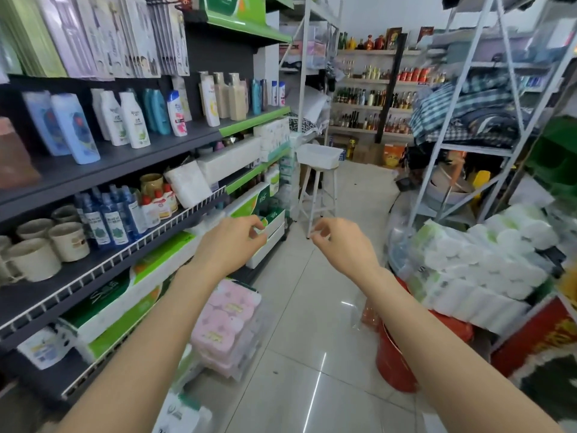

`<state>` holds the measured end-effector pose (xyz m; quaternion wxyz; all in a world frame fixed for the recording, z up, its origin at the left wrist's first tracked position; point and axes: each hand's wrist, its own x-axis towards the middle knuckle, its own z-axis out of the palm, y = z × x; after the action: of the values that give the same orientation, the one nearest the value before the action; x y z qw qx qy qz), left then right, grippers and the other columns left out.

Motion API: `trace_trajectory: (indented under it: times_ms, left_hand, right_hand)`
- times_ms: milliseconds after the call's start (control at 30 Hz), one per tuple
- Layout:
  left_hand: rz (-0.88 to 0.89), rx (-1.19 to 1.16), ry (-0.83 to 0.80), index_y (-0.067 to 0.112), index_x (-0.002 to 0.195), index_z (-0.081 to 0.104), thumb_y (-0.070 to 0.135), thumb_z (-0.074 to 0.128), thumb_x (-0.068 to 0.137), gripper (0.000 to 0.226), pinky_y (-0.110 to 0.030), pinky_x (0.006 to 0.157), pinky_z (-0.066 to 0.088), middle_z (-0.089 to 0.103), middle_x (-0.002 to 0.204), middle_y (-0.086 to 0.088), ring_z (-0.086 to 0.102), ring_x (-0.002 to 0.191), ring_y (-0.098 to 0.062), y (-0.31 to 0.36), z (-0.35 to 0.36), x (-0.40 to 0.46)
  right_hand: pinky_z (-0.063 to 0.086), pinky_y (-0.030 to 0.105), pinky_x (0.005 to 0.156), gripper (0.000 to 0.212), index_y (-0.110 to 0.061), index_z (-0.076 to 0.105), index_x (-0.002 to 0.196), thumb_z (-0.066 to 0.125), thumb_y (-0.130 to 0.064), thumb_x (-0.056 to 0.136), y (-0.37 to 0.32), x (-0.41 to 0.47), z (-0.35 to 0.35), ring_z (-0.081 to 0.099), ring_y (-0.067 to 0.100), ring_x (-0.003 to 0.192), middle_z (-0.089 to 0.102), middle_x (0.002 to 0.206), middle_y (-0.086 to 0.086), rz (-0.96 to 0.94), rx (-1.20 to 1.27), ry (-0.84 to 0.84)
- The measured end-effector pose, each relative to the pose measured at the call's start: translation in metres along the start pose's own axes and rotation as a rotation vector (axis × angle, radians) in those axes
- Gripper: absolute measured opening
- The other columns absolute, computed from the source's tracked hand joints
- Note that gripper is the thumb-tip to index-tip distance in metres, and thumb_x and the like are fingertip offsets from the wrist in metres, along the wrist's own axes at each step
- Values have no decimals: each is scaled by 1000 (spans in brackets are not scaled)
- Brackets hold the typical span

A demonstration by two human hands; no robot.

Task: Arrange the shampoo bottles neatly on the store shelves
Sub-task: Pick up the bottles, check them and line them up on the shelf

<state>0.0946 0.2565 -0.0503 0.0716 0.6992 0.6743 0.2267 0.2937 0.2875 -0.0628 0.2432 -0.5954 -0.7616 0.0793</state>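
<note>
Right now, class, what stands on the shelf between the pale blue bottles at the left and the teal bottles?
In the head view, white bottles with green labels stand between the pale blue bottles and the teal bottles.

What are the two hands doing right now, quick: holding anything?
Left hand: empty, fingers loosely curled, out in the aisle.
Right hand: empty too, fingers loosely curled, touching nothing.
</note>
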Motion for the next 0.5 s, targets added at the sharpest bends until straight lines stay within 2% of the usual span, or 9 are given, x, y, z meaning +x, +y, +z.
trace_trajectory:
  times_ms: [200,400,500]
  left_hand:
    - [85,55,33,25,120,58,37,49,92,32,-30,74,47,65,109,6,60,96,-16,5,32,136]
    - [115,11,32,21,117,60,34,48,94,29,-27,64,36,65,109,5,50,85,-10,17,62,272]
    - [134,18,47,23,115,60,34,47,93,28,-31,71,46,65,109,5,56,90,-15,29,76,340]
  right_hand:
    - [47,36,77,30,-13,58,117,46,-23,93,48,123,19,53,26,105,57,114,10,50,-21,44]
    - [49,38,82,30,-14,57,120,46,-26,94,94,249,27,54,25,107,57,118,8,52,-37,52]
    - [49,37,81,31,-13,56,121,46,-25,94,123,308,30,54,25,107,57,118,7,57,-40,56]
